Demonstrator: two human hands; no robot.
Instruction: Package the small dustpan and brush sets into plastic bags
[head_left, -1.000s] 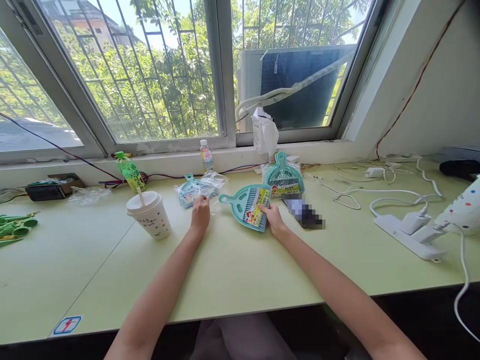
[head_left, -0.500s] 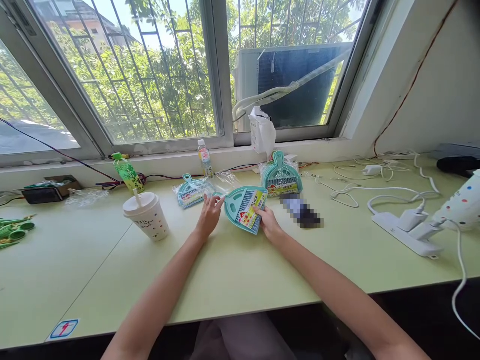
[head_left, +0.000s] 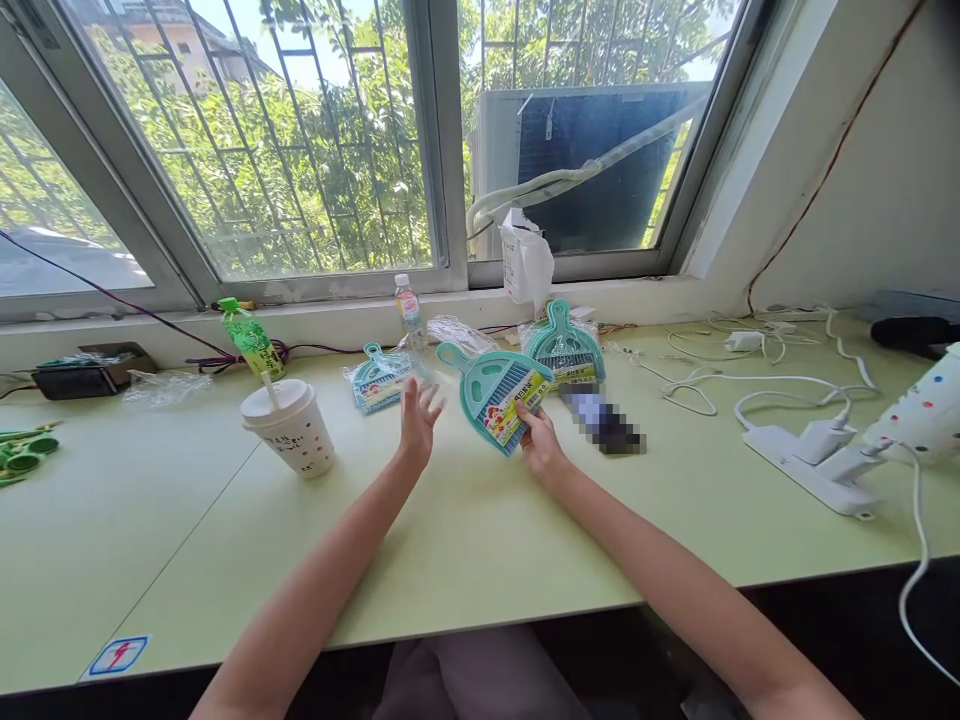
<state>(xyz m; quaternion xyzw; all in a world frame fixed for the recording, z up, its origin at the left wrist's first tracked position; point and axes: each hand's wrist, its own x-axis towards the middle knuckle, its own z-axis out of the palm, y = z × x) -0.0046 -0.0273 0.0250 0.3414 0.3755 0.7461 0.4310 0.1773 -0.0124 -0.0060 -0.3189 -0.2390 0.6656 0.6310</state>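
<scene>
A teal dustpan and brush set (head_left: 496,392) with a yellow label is held by its wide edge in my right hand (head_left: 541,446). Its handle tilts up and to the left. My left hand (head_left: 418,422) is off the set, fingers spread and slightly blurred, with nothing in it. Behind that hand, a second dustpan set (head_left: 380,380) lies in clear plastic wrapping. Another wrapped dustpan set (head_left: 564,343) leans at the back, partly covered by the held one. A crumpled clear wrapper (head_left: 459,333) lies just past the held handle.
A lidded cup with a straw (head_left: 291,432) stands left of my hands, near a green bottle (head_left: 253,340). A small clear bottle (head_left: 408,308) is by the sill. A pixelated object (head_left: 602,420) lies right. Farther right are a power strip (head_left: 806,468) and white cables.
My left hand has let go of the dustpan set's handle and opened, moving slightly left. The set in my right hand has turned and risen a little, its handle now free.
</scene>
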